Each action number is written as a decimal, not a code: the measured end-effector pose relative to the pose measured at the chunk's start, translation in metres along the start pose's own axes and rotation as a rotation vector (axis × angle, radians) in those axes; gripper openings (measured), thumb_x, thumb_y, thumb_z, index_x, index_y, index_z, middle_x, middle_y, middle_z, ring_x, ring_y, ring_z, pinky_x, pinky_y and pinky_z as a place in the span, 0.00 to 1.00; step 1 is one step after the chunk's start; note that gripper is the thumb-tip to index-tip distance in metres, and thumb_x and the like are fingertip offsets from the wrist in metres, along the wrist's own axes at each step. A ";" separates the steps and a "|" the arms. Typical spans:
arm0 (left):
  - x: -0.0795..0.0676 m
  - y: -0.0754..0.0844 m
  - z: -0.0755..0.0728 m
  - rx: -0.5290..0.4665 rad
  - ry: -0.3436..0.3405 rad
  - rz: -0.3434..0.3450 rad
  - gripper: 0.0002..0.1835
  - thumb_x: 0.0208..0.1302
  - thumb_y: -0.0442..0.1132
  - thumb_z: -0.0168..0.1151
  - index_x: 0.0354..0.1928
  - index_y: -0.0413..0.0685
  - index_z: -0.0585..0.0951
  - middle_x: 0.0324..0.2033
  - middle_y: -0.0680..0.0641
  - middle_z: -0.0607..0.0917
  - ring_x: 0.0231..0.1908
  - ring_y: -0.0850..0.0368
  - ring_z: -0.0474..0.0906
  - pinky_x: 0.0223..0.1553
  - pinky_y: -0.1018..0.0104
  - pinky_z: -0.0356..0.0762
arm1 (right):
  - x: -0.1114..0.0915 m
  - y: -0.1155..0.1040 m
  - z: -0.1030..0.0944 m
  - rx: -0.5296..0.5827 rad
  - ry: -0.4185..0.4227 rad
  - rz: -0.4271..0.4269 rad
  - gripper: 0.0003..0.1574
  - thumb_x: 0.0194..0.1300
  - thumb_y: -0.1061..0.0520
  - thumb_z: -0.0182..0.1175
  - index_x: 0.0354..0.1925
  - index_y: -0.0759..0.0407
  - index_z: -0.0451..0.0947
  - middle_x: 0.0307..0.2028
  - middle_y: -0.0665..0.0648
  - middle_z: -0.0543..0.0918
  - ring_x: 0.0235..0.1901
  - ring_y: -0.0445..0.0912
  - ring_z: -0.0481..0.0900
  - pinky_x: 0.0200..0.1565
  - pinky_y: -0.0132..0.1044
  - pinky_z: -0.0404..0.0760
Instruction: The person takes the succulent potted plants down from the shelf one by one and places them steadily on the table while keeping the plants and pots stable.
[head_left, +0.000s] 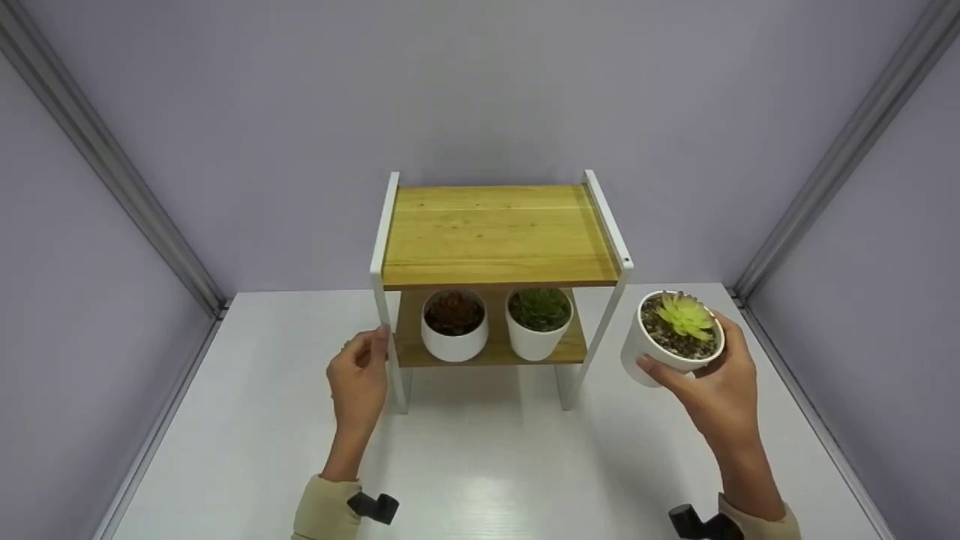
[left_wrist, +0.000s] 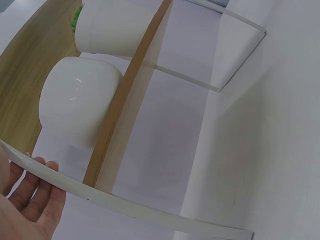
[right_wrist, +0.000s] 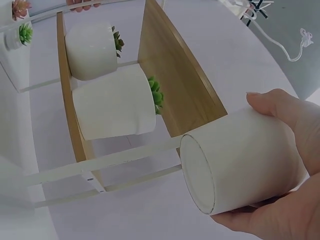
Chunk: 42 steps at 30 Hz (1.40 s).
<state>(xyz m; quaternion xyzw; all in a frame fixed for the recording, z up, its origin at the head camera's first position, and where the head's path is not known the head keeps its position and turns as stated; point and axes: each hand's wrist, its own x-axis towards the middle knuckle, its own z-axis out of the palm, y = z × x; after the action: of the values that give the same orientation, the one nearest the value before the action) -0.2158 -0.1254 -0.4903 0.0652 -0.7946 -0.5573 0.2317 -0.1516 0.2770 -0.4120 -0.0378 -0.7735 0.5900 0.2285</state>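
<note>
My right hand (head_left: 724, 382) grips a white pot (head_left: 637, 352) holding a yellow-green succulent (head_left: 686, 315), to the right of a two-tier plant stand. The pot is tilted, and its flat base (right_wrist: 197, 175) faces the stand in the right wrist view. My left hand (head_left: 360, 379) holds the stand's left white upright (left_wrist: 65, 182), with fingers behind the bar. On the lower board (head_left: 491, 356) sit a pot (head_left: 454, 346) with a dark reddish succulent and another pot (head_left: 534, 343) with a green succulent. The upper board (head_left: 495, 232) is bare wood.
The stand rests on a white table (head_left: 480, 465) against a pale back wall (head_left: 487, 90). Side walls with metal rails rise left and right. At the upper left of the right wrist view are a pink succulent (right_wrist: 21, 9) and a small green one (right_wrist: 25, 33).
</note>
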 end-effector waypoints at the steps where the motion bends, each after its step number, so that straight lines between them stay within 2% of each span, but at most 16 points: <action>1: 0.000 0.000 0.000 0.001 0.000 0.000 0.21 0.80 0.53 0.58 0.48 0.42 0.89 0.42 0.44 0.91 0.42 0.52 0.86 0.49 0.64 0.82 | 0.001 0.001 0.000 -0.011 0.005 -0.004 0.60 0.47 0.71 0.82 0.73 0.63 0.64 0.60 0.49 0.75 0.59 0.39 0.78 0.55 0.19 0.81; 5: 0.000 -0.001 -0.001 -0.016 -0.010 0.005 0.22 0.79 0.53 0.58 0.48 0.40 0.89 0.41 0.43 0.91 0.42 0.51 0.86 0.47 0.66 0.82 | 0.007 0.008 0.002 -0.022 0.016 -0.012 0.59 0.48 0.69 0.83 0.74 0.62 0.64 0.60 0.49 0.75 0.60 0.39 0.78 0.55 0.19 0.80; 14: 0.001 -0.002 -0.001 -0.021 -0.026 -0.022 0.25 0.79 0.57 0.57 0.50 0.41 0.88 0.44 0.42 0.91 0.45 0.49 0.87 0.53 0.55 0.83 | 0.020 0.021 0.008 -0.013 0.032 0.015 0.59 0.48 0.67 0.83 0.73 0.63 0.64 0.64 0.53 0.74 0.62 0.41 0.76 0.56 0.19 0.79; 25: 0.001 -0.002 -0.002 -0.023 -0.025 -0.013 0.22 0.79 0.55 0.58 0.48 0.44 0.89 0.44 0.43 0.91 0.45 0.50 0.87 0.52 0.57 0.82 | 0.033 0.038 0.016 -0.048 0.040 0.031 0.61 0.50 0.61 0.84 0.75 0.64 0.62 0.67 0.59 0.73 0.68 0.49 0.74 0.56 0.20 0.78; 31: 0.000 -0.003 -0.002 -0.023 -0.027 -0.012 0.22 0.79 0.55 0.57 0.49 0.44 0.89 0.44 0.43 0.91 0.45 0.51 0.87 0.52 0.58 0.82 | 0.039 0.049 0.021 -0.108 0.049 0.036 0.62 0.52 0.57 0.84 0.75 0.65 0.60 0.67 0.61 0.74 0.68 0.51 0.75 0.59 0.28 0.80; 38: 0.001 -0.005 -0.001 -0.028 -0.024 -0.006 0.24 0.79 0.56 0.57 0.48 0.40 0.89 0.41 0.42 0.91 0.43 0.49 0.87 0.52 0.54 0.84 | 0.044 0.063 0.028 -0.078 0.079 0.023 0.61 0.51 0.57 0.84 0.74 0.66 0.60 0.68 0.61 0.73 0.68 0.50 0.74 0.65 0.41 0.78; 42: 0.001 -0.005 -0.001 -0.024 -0.020 -0.011 0.23 0.79 0.56 0.58 0.47 0.43 0.89 0.42 0.43 0.91 0.43 0.50 0.87 0.51 0.55 0.84 | 0.049 0.074 0.033 -0.086 0.109 0.008 0.61 0.51 0.56 0.85 0.73 0.66 0.61 0.67 0.61 0.74 0.67 0.49 0.75 0.68 0.48 0.77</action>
<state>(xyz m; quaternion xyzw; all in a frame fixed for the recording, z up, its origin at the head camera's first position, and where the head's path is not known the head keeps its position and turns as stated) -0.2175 -0.1285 -0.4943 0.0610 -0.7898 -0.5688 0.2215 -0.2240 0.2856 -0.4721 -0.0828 -0.7845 0.5541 0.2658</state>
